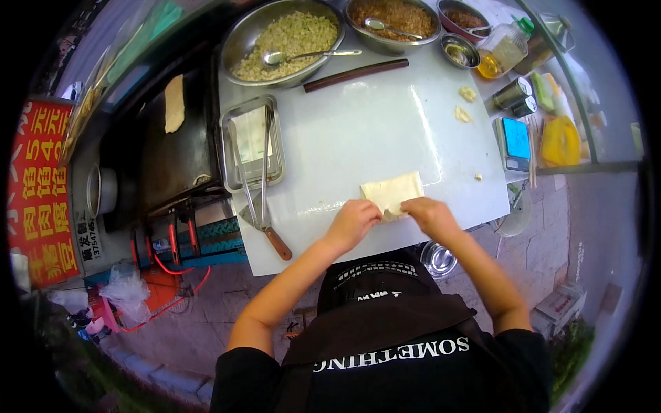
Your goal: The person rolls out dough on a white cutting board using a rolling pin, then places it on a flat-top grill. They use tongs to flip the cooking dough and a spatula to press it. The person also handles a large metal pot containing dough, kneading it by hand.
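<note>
Dough, one piece: lying on the counter; your left hand and right hand are pinching its near edge between fingers, probably keeping it even.

The left hand and right hand hold the near edge of some flat dough on the white desk, and farther back there are a long brown stick and a big metal bowl of food.
</note>
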Action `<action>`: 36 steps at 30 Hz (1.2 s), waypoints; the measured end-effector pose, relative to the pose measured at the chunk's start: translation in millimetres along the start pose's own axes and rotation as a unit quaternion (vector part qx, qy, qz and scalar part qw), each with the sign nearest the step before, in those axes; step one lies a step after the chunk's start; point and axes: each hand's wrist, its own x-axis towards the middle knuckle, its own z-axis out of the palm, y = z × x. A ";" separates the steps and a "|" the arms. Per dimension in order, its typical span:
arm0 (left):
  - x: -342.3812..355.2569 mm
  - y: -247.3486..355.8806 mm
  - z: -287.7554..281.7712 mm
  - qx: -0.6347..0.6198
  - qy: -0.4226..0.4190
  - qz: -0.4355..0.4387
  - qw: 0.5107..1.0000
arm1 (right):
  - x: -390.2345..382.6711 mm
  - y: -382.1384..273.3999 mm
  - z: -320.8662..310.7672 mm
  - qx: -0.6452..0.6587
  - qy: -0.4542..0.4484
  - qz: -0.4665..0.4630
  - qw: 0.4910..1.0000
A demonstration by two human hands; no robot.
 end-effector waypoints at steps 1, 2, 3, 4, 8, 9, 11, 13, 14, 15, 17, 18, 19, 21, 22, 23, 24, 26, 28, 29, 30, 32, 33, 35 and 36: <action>-14.0 -8.3 19.4 0.019 0.009 0.013 1.000 | -10.4 -1.3 15.3 -0.010 0.020 -0.017 1.000; -20.4 -6.2 29.6 0.038 0.016 0.029 0.999 | -18.7 1.0 28.8 -0.022 0.034 -0.026 0.999; -28.3 -3.3 39.4 0.055 0.020 0.030 0.998 | -26.0 4.3 41.6 -0.033 0.048 -0.035 0.998; -33.4 3.8 43.2 0.074 0.024 0.030 0.997 | -28.0 4.1 46.6 -0.044 0.063 -0.045 0.996; -30.9 14.8 40.8 0.115 -0.058 -0.018 0.991 | -29.8 9.8 48.8 -0.025 0.083 -0.067 0.994; -23.0 16.2 39.8 0.124 -0.058 0.001 0.991 | -29.3 10.5 46.9 -0.019 0.082 -0.072 0.994; 7.8 17.4 36.0 0.139 -0.052 0.041 0.988 | -24.3 9.2 39.8 -0.011 0.075 -0.083 0.994; 36.1 12.7 38.6 0.184 -0.142 0.063 0.971 | -21.3 9.4 34.9 -0.003 0.063 -0.090 0.994; 48.0 10.0 40.2 0.204 -0.186 0.074 0.958 | -21.1 13.9 35.9 0.022 0.063 -0.100 0.993; 56.3 4.2 40.6 0.209 -0.208 0.084 0.952 | -20.6 19.9 39.1 0.046 0.062 -0.111 0.991; 65.0 -8.3 39.8 0.217 -0.254 0.100 0.937 | -20.0 23.0 41.7 0.116 0.038 -0.081 0.989; 67.0 -12.9 40.3 0.227 -0.255 0.105 0.934 | -20.1 23.3 43.8 0.158 0.013 -0.042 0.986; 67.6 -14.1 40.2 0.234 -0.258 0.108 0.931 | -21.0 22.4 45.1 0.202 -0.013 -0.001 0.979; 67.0 -15.9 42.2 0.259 -0.263 0.112 0.923 | -13.4 17.8 29.9 0.205 -0.117 0.068 0.969; 68.0 -16.9 42.9 0.276 -0.266 0.115 0.916 | -11.1 16.6 24.5 0.205 -0.165 0.102 0.959; 68.3 -17.7 43.4 0.294 -0.270 0.118 0.910 | -17.0 19.8 23.9 0.236 -0.227 0.085 0.941; 67.8 -18.5 43.8 0.289 -0.275 0.115 0.910 | -29.2 26.8 21.6 0.265 -0.287 0.066 0.918; 70.5 -15.4 41.3 0.279 -0.284 0.113 0.911 | -50.0 38.9 7.6 0.288 -0.372 0.050 0.881; 70.6 -10.4 37.9 0.277 -0.281 0.106 0.913 | -72.4 57.4 -8.6 0.263 -0.400 0.070 0.875; 70.5 -7.5 37.8 0.275 -0.280 0.103 0.914 | -85.2 69.9 -14.5 0.243 -0.399 0.090 0.880; 68.8 -2.7 39.4 0.267 -0.263 0.110 0.921 | -95.1 79.3 -14.7 0.222 -0.398 0.109 0.883; 58.5 8.6 43.5 0.255 -0.226 0.113 0.934 | -87.2 76.1 -26.0 0.204 -0.325 0.192 0.903; 51.6 5.4 52.3 0.254 -0.204 0.121 0.938 | -81.1 74.9 -32.8 0.193 -0.287 0.231 0.909; 42.0 7.9 58.3 0.255 -0.161 0.135 0.944 | -63.8 68.7 -39.0 0.205 -0.224 0.231 0.924; 34.3 8.6 58.9 0.260 -0.164 0.074 0.949 | -56.1 63.6 -38.5 0.199 -0.181 0.202 0.942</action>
